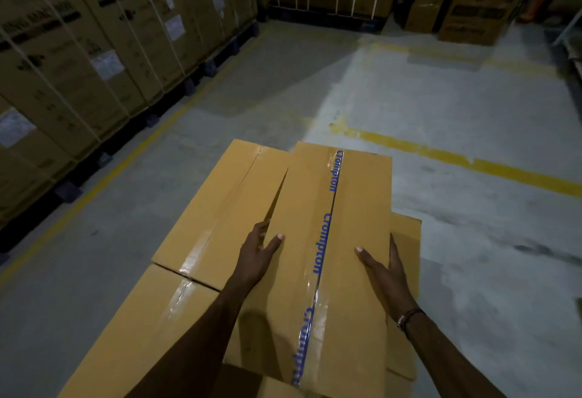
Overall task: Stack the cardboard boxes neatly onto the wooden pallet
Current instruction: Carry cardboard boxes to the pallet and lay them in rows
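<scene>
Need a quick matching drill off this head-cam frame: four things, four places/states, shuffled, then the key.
Things
1. box with blue printed tape
2. left hand
3. right hand
4. yellow floor line

Places/states
A. on the concrete, to the right beyond the boxes
B. on the taped box's left edge, fingers by the gap beside the neighbouring box
C. uppermost, held between both hands
D. on the taped box's right edge, band at the wrist

Pairs: 1-C, 2-B, 3-D, 4-A
</scene>
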